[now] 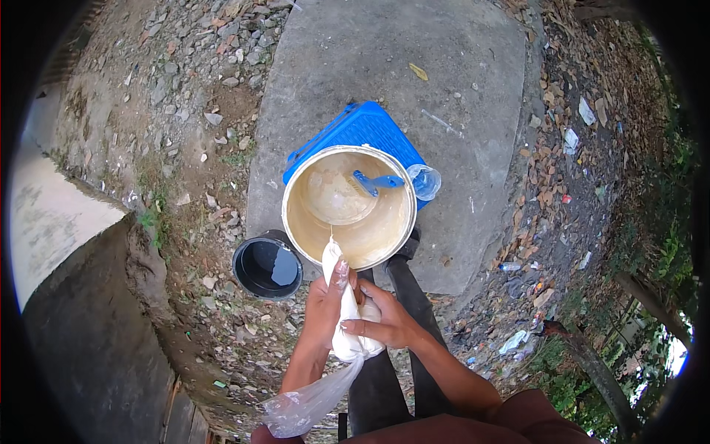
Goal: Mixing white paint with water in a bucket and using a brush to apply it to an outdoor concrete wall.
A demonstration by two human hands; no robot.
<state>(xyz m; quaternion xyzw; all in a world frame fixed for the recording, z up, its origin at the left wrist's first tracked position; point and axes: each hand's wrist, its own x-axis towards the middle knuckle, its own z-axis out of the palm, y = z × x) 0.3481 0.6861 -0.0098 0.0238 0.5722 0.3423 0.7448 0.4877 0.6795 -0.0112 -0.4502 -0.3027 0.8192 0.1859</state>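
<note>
Both hands grip a clear plastic bag [346,305] filled with white paste, in front of my body. My left hand [322,302] wraps its upper part from the left, thumb along the bag. From the right, my right hand [386,320] squeezes its fuller lower part. The bag's narrow tip points over the near rim of a large cream-coloured bucket [305,211], and a thin pale thread shows at the tip. Its loose clear tail hangs below my hands. Across the bucket's right side lies a blue-handled brush [381,181]. White smears mark my fingers.
The bucket stands on a blue plastic stool [370,124], with a clear plastic cup [425,182] at its right edge. A black bucket [238,272] holding dark liquid is left of my legs. Around the concrete slab [473,81] lie rubble, leaves and litter; a low wall [89,325] is at left.
</note>
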